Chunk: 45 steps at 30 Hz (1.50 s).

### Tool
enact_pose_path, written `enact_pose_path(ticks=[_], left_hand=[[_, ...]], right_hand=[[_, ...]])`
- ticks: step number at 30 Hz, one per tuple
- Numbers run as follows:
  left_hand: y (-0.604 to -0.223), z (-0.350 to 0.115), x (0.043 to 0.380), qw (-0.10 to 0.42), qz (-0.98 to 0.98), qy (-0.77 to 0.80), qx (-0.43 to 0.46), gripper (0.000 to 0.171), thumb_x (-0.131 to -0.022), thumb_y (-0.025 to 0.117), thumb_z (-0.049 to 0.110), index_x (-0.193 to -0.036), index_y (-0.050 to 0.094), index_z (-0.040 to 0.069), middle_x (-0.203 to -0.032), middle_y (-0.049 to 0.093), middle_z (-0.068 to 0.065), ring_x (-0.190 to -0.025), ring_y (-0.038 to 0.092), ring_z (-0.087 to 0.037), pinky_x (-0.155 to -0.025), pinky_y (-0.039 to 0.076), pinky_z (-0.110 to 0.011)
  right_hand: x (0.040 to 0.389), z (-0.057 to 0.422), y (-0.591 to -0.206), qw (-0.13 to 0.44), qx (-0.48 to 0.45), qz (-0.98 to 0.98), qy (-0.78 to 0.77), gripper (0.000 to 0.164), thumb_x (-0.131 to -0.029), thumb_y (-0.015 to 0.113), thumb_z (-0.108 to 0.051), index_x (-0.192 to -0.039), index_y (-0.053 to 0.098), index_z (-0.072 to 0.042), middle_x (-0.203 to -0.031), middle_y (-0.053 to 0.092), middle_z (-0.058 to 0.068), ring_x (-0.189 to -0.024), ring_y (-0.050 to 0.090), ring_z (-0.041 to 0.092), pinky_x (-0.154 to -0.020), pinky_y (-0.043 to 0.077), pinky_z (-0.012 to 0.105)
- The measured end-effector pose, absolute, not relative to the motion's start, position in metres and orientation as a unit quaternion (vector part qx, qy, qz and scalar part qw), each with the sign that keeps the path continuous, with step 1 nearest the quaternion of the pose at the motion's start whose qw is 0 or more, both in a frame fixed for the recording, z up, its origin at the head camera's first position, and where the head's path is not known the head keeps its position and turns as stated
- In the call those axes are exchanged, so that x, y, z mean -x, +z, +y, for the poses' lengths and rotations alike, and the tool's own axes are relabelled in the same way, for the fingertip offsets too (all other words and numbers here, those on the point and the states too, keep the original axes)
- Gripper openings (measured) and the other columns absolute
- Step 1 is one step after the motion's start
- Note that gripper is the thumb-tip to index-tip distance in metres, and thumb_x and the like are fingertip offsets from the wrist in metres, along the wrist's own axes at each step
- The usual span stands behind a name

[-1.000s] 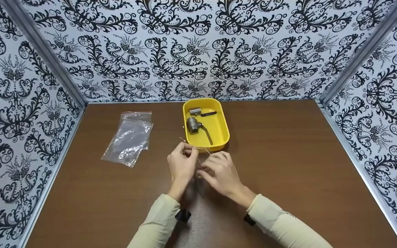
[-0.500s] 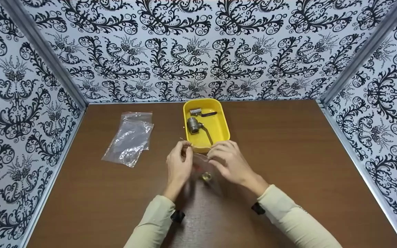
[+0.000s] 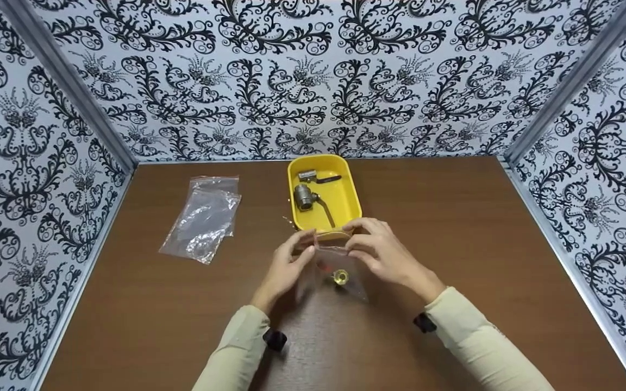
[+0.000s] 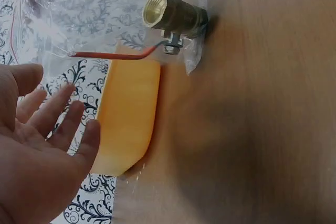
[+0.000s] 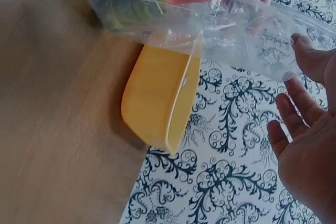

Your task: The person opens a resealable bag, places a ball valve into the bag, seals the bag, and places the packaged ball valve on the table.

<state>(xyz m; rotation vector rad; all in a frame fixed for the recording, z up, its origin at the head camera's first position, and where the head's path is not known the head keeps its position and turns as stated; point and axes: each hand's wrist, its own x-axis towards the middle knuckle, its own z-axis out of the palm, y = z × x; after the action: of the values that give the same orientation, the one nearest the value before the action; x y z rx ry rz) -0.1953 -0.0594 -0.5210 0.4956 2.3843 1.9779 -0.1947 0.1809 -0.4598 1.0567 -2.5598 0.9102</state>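
Note:
Between my hands stands a clear zip-top bag (image 3: 325, 258) with a red line at its spread mouth. Inside, low in the bag, lies a brass ball valve (image 4: 181, 18) with a red lever handle (image 4: 113, 55); its threaded end faces up in the left wrist view. My left hand (image 3: 282, 271) holds the left corner of the mouth between thumb and index finger, the other fingers spread loosely. The thumb and fingers of my right hand (image 3: 388, 256) hold the opposite edge of the mouth. The bottom of the bag is close over the brown table (image 4: 262, 103).
Just beyond the bag stands a yellow bin (image 3: 354, 198). A large grey ball valve (image 3: 304, 197) and a smaller valve (image 3: 307, 175) with a dark handle lie in it. Flat clear bags (image 3: 201, 220) lie to the left. Patterned walls (image 3: 313, 98) enclose the table.
My hands have moved apart, the right one farther right. The bag's mouth has spread between them, and the brass valve inside has come into sight and shifted slightly right.

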Motion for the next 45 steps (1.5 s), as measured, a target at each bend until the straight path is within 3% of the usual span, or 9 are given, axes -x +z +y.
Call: enact_pose_path(ticks=[3,9,12,17,21,32,36,40,45], left_hand=[[-0.509,-0.057,0.19,0.0,0.755,0.638,-0.152,0.035,-0.097,0.057,0.007,-0.13,0.056,-0.002,-0.121,0.066,-0.019,-0.106,0.064,-0.032,-0.089,0.052,-0.035],[-0.494,-0.054,0.186,0.029,0.734,0.657,-0.171,0.041,-0.098,0.053,0.005,-0.136,0.048,-0.008,-0.13,0.06,-0.026,-0.118,0.06,-0.036,-0.093,0.05,-0.029],[-0.495,-0.054,0.187,0.026,0.724,0.672,-0.155,0.032,-0.096,0.057,0.005,-0.125,0.058,-0.008,-0.119,0.065,-0.026,-0.108,0.064,-0.031,-0.087,0.051,-0.025],[-0.498,-0.054,0.187,-0.021,0.728,0.676,-0.114,0.013,-0.091,0.064,0.004,-0.101,0.068,-0.003,-0.095,0.071,-0.022,-0.08,0.063,-0.013,-0.073,0.051,-0.021],[-0.492,-0.052,0.181,-0.054,0.736,0.668,-0.098,0.01,-0.089,0.067,0.004,-0.096,0.069,-0.003,-0.088,0.07,-0.02,-0.075,0.061,-0.011,-0.068,0.049,-0.02],[-0.507,-0.034,0.181,-0.223,0.794,0.554,-0.113,0.006,-0.088,0.072,0.02,-0.09,0.074,0.015,-0.086,0.07,0.003,-0.082,0.061,-0.01,-0.074,0.05,-0.023],[-0.504,-0.031,0.179,-0.257,0.801,0.526,-0.124,0.005,-0.088,0.072,0.019,-0.089,0.074,0.015,-0.087,0.07,0.004,-0.084,0.062,-0.008,-0.075,0.052,-0.024],[-0.504,-0.029,0.179,-0.284,0.804,0.498,-0.158,0.005,-0.089,0.071,0.019,-0.09,0.073,0.015,-0.087,0.071,0.005,-0.088,0.061,-0.008,-0.08,0.05,-0.025],[-0.504,-0.028,0.18,-0.34,0.793,0.459,-0.212,0.004,-0.088,0.071,0.016,-0.091,0.073,0.013,-0.087,0.073,0.004,-0.089,0.061,-0.013,-0.085,0.047,-0.029]], right_hand=[[0.195,0.185,-0.46,0.104,-0.361,-0.872,0.314,0.006,-0.087,0.071,-0.014,-0.091,0.072,-0.018,-0.122,0.061,0.006,-0.118,0.054,0.024,-0.1,0.036,0.052],[0.196,0.19,-0.46,0.083,-0.38,-0.859,0.332,0.006,-0.087,0.071,-0.014,-0.091,0.071,-0.019,-0.124,0.058,0.007,-0.115,0.055,0.024,-0.097,0.042,0.049],[0.196,0.192,-0.461,0.073,-0.378,-0.859,0.338,0.007,-0.086,0.074,-0.015,-0.09,0.069,-0.019,-0.125,0.057,0.007,-0.116,0.055,0.023,-0.1,0.044,0.046],[0.198,0.198,-0.464,0.072,-0.354,-0.863,0.354,0.011,-0.079,0.08,-0.017,-0.083,0.069,-0.016,-0.125,0.057,0.008,-0.115,0.056,0.021,-0.098,0.048,0.041],[0.201,0.204,-0.464,0.074,-0.329,-0.867,0.367,0.01,-0.079,0.079,-0.017,-0.083,0.07,-0.016,-0.124,0.058,0.009,-0.114,0.057,0.025,-0.098,0.047,0.041],[0.219,0.206,-0.484,0.026,-0.227,-0.855,0.466,0.01,-0.086,0.073,-0.018,-0.093,0.067,-0.015,-0.108,0.068,0.004,-0.099,0.062,0.015,-0.09,0.052,0.045],[0.215,0.196,-0.483,0.021,-0.245,-0.863,0.441,0.035,-0.084,0.076,-0.02,-0.114,0.061,-0.013,-0.114,0.066,0.001,-0.106,0.061,0.016,-0.096,0.05,0.046],[0.211,0.181,-0.479,0.047,-0.297,-0.877,0.376,0.059,-0.082,0.077,-0.032,-0.133,0.054,-0.011,-0.128,0.062,0.003,-0.12,0.058,0.019,-0.105,0.044,0.044],[0.206,0.167,-0.471,0.09,-0.331,-0.882,0.322,0.041,-0.085,0.073,-0.036,-0.12,0.066,-0.016,-0.115,0.069,-0.002,-0.11,0.062,0.018,-0.098,0.045,0.044]])
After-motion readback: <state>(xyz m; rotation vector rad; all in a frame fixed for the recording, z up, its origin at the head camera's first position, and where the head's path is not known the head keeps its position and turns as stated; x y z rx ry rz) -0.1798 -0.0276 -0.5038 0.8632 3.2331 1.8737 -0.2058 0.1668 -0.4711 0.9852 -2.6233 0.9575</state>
